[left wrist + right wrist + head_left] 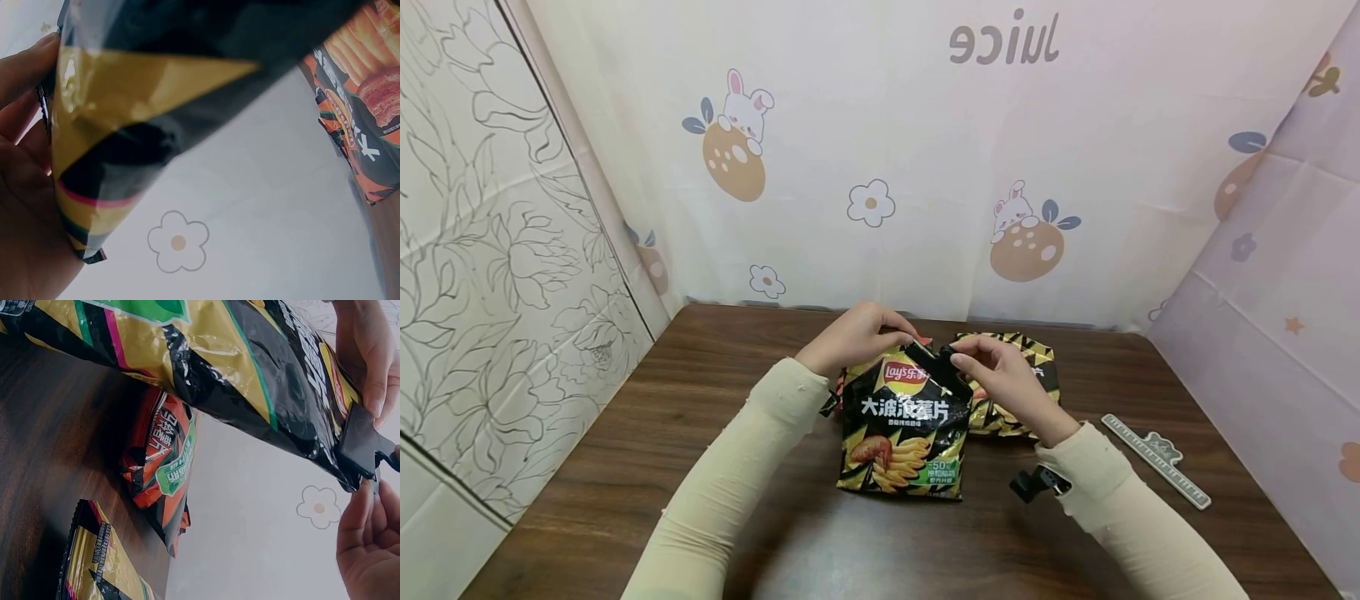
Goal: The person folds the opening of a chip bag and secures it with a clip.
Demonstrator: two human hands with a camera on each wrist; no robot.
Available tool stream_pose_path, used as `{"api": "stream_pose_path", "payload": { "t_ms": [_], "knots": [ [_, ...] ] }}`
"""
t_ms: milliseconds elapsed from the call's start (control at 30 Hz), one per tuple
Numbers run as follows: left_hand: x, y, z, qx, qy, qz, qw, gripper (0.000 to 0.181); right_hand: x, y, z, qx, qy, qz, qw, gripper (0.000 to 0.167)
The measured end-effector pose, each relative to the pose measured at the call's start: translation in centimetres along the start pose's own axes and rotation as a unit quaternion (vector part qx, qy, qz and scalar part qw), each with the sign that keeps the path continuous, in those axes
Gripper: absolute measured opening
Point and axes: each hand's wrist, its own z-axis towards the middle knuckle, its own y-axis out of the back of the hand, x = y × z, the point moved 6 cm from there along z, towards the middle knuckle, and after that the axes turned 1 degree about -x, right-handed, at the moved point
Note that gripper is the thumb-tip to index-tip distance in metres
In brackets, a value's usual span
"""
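Where pinched at top left by the left hand (856, 338), note at centre frame the black chip bag (902, 421), upright below both hands, under a black clip (358, 439) slanting down rightward and apparently pinched by the right hand (1011, 382).

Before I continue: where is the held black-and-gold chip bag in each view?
Head: held bag near the centre, slightly low.
Left wrist: held bag large across the top and left, tapering to lower left.
Right wrist: held bag from upper left, slanting down to the right.
Shared landmark: pale backdrop, printed with outlined flowers.
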Motion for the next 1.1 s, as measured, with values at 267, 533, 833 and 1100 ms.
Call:
{"api": "stream_pose_path", "payload": {
  "t_ms": [267,533,833,1100],
  "knots": [
    [0.1,0.1,-0.2,-0.017,0.012,0.018,0.9996,0.021,-0.6,-0.2,0.0,0.011,-0.035,0.026,0.999,0.039],
    [1.1,0.7,-1.1,-0.064,0.029,-0.001,0.9975,0.026,-0.5,-0.2,-0.3,0.009,-0.04,0.033,0.9986,0.044],
    [2.8,0.9,-2.9,-0.14,0.051,-0.048,0.9877,0.051,-0.3,-0.4,-0.3,0.002,-0.034,0.039,0.9987,0.044],
    [5.2,-0.2,-5.1,-0.18,0.126,-0.155,0.9631,0.058,-0.5,-0.4,-0.3,-0.007,-0.037,0.044,0.9983,0.044]
  ]
}}
